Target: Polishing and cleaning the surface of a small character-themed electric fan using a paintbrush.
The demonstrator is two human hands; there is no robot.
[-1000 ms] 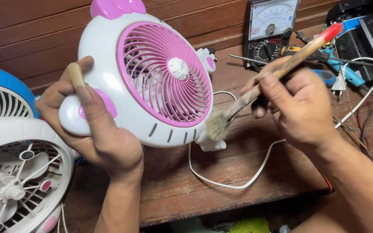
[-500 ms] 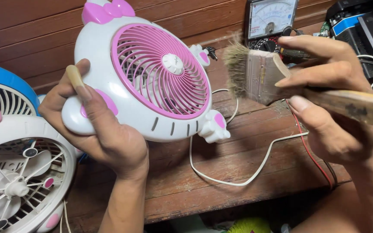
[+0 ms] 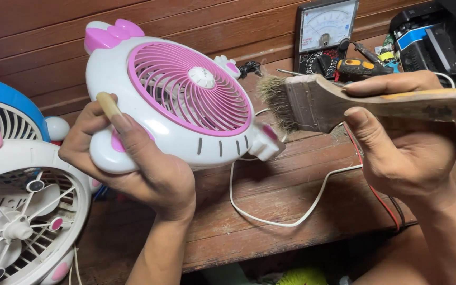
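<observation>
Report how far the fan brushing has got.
Done: the pink grille looks free of dust. In hand: the left hand holds the white fan tilted; the right hand holds the paintbrush, bristles just off its right edge. Left: back unseen.

Analog multimeter [image 3: 325, 32] against wooden wall; white fan [image 3: 19, 211] lower left; white cord [image 3: 286, 211] across bench.
</observation>
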